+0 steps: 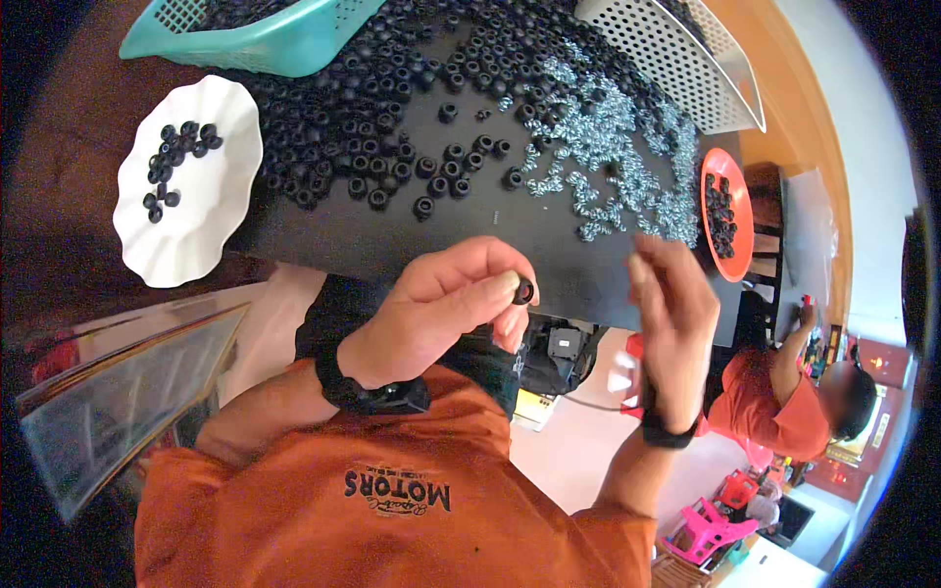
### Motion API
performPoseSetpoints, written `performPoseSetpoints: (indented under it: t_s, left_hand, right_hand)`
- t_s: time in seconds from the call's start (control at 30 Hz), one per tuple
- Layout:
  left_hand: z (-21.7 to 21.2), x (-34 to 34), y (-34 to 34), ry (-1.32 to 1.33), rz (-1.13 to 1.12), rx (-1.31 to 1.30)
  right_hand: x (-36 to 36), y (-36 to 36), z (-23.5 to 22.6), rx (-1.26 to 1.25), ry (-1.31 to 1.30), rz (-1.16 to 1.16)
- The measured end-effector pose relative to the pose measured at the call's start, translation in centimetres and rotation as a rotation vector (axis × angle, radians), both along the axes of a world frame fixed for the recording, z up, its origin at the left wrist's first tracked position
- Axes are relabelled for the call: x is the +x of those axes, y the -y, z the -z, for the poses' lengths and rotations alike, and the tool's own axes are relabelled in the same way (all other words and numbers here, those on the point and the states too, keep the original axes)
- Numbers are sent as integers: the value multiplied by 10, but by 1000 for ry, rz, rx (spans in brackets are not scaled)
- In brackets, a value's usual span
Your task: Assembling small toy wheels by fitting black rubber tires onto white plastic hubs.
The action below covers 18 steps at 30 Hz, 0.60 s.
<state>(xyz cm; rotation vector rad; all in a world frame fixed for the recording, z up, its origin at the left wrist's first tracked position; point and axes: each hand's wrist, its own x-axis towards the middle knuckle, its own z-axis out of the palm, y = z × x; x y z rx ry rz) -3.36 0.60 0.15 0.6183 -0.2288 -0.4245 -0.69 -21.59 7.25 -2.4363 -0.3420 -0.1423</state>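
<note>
In front of my chest, my left hand [446, 309] is closed, pinching a small round black piece with a hole [524, 291] between thumb and fingertips. My right hand [676, 318] hovers at the table's near right edge, below the silvery pieces, its fingers smeared by motion; whether it holds anything cannot be seen. Many loose black round pieces [363, 127] of the same look cover the left and far parts of the dark table [470, 235]. To their right spreads a heap of small, shiny silvery pieces [627, 147] that look like little springs.
A white scalloped plate [211, 240] with several black pieces stands at left, an orange-red plate [713, 165] with dark pieces at right. A teal basket [294, 49] and a white perforated basket [676, 64] stand at the far side. Another person [774, 407] sits at right.
</note>
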Motion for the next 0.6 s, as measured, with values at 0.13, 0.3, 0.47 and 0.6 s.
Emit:
performPoseSetpoints:
  t_s: [0.13,0.3,0.47,0.6]
  left_hand:
    - [-14,11,4,15,45,298]
    - [0,15,13,57,-34,270]
    - [3,19,13,38,-30,238]
    - [7,19,13,7,-32,193]
  right_hand:
    - [54,30,9,-222,20,-65]
    - [90,21,13,-412,65,-211]
    - [99,8,18,-561,80,-234]
    - [103,4,20,-641,88,-246]
